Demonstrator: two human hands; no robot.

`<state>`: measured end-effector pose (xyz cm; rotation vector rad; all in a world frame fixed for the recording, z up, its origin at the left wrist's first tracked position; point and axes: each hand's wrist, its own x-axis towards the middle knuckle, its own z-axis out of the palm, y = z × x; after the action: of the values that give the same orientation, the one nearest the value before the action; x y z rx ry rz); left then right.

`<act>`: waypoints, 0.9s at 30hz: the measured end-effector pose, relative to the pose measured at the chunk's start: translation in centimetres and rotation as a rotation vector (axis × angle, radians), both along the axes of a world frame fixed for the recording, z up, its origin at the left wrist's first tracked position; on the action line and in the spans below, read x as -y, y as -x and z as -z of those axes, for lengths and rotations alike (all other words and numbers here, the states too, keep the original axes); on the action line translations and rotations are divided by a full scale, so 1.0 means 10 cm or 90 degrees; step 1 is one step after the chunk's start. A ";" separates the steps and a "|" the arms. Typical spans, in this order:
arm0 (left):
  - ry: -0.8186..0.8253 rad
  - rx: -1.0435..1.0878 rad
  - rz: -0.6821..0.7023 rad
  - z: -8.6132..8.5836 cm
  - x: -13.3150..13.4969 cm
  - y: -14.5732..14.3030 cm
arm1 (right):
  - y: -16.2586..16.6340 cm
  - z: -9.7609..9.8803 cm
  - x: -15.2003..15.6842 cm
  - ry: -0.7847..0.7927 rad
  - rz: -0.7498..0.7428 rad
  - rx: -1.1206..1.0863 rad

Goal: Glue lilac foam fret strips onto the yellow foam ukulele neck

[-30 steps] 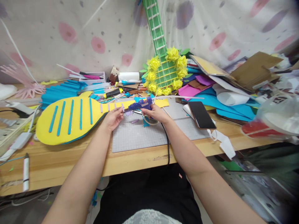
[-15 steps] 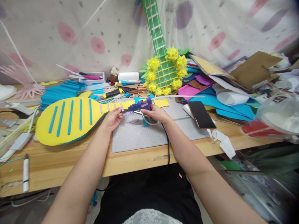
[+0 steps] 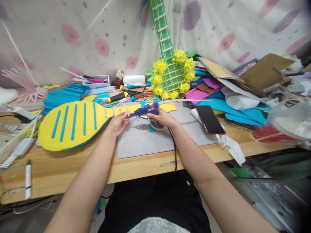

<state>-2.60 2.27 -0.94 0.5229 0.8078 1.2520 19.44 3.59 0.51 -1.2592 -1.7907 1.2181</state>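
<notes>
My right hand (image 3: 160,118) is wrapped round a blue glue gun (image 3: 145,109), its nozzle pointing left over the neck of a yellow cardboard instrument (image 3: 68,126). Teal strips lie across the rounded body, and short purple strips cross the neck. My left hand (image 3: 118,124) is closed in a pinch at the neck's lower edge, with a small purple strip (image 3: 128,111) at the fingertips. Below the glue gun, loose purple and blue scraps lie on a grey cutting mat (image 3: 141,145). A black cord (image 3: 175,149) runs down from the gun past the table edge.
A green instrument with yellow paper flowers (image 3: 172,74) leans at the back. On the right are a phone (image 3: 210,119), piled coloured paper (image 3: 243,108) and a plastic-wrapped tub (image 3: 279,126). A power strip (image 3: 12,136) and a crayon-like marker (image 3: 28,179) lie at left.
Both hands, the glue gun and the yellow instrument keep the same places relative to each other. Only a very slight shift of the whole view shows.
</notes>
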 end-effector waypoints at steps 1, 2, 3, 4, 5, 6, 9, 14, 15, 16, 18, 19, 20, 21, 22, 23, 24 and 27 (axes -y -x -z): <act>-0.003 -0.001 -0.001 0.00 0.00 0.00 | 0.00 -0.01 0.00 0.001 0.001 -0.001; -0.005 -0.002 -0.002 0.01 0.00 0.00 | 0.00 -0.01 0.00 0.003 0.001 -0.001; -0.006 -0.003 -0.002 0.01 0.00 0.00 | 0.00 -0.01 0.01 0.004 0.002 -0.002; -0.006 -0.005 -0.003 0.01 0.00 0.00 | 0.00 -0.01 0.00 0.004 0.001 -0.003; -0.005 -0.007 -0.004 0.01 0.00 0.00 | 0.00 -0.01 0.00 0.003 0.002 -0.004; -0.005 -0.009 -0.004 0.01 0.00 0.00 | 0.00 0.00 0.00 0.003 0.004 -0.004; -0.007 -0.018 0.000 0.02 0.00 0.00 | 0.00 0.01 -0.01 -0.003 0.028 0.004; -0.005 -0.013 -0.008 0.04 -0.01 0.02 | -0.01 -0.01 0.00 0.002 0.029 0.008; -0.004 -0.011 -0.011 0.04 -0.01 0.02 | -0.01 -0.02 0.01 0.008 0.017 0.006; -0.004 -0.008 -0.014 0.04 -0.01 0.02 | -0.01 -0.03 0.01 0.014 0.006 0.002; -0.005 -0.003 -0.019 0.04 -0.01 0.02 | 0.00 -0.03 0.02 0.024 -0.007 -0.004; -0.005 -0.002 -0.021 0.04 -0.01 0.02 | 0.01 -0.03 0.02 0.028 -0.008 -0.004; -0.004 -0.003 -0.021 0.03 -0.01 0.02 | 0.01 -0.03 0.02 0.028 -0.006 -0.002; -0.004 -0.005 -0.020 0.04 -0.01 0.02 | 0.01 -0.03 0.02 0.026 -0.004 0.002; -0.005 -0.007 -0.017 0.04 -0.01 0.01 | 0.01 -0.02 0.02 0.021 -0.001 0.006; -0.006 -0.008 -0.016 0.04 -0.01 0.01 | 0.01 -0.01 0.01 0.015 0.001 0.009; -0.006 -0.009 -0.014 0.04 -0.01 0.01 | 0.00 0.00 0.00 0.009 0.004 0.011; -0.005 -0.013 -0.009 0.03 0.00 0.01 | -0.01 0.03 -0.02 -0.002 0.006 0.015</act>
<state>-2.69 2.25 -1.23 0.5384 0.8258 1.2645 19.53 3.78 0.22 -1.2845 -1.8005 1.1993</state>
